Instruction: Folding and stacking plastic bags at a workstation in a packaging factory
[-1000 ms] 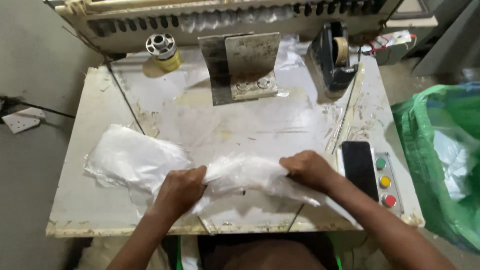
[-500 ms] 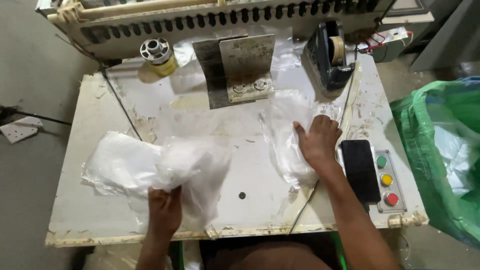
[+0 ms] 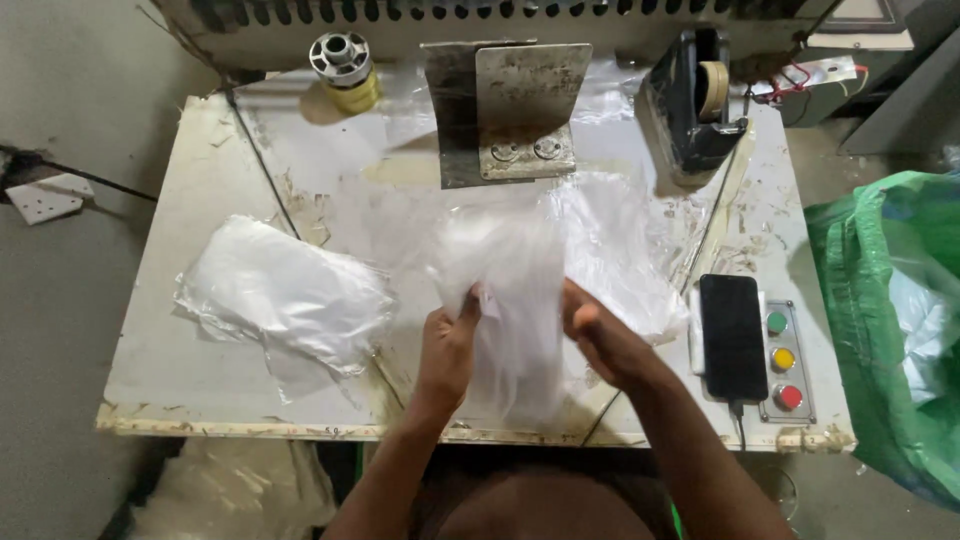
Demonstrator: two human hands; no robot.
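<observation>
Both hands hold a clear plastic bag [image 3: 515, 300] up over the middle of the table [image 3: 200, 180]: the left hand [image 3: 450, 345] pinches its left edge, and the right hand [image 3: 600, 340] has its fingers closed on the right edge. A stack of bags [image 3: 280, 295] lies to the left, and more film [image 3: 625, 250] is spread behind. The green sack [image 3: 880, 300] at the right holds pale plastic.

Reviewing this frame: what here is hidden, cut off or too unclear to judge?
All in the head view:
- Fingertips of the left hand and right hand: hidden by the plastic bag they grip.
- Whether the bag holds anything: cannot tell, the film is cloudy and creased.
- Machine behind the table: cut off by the top edge.
- Green sack: cut off by the right edge.
</observation>
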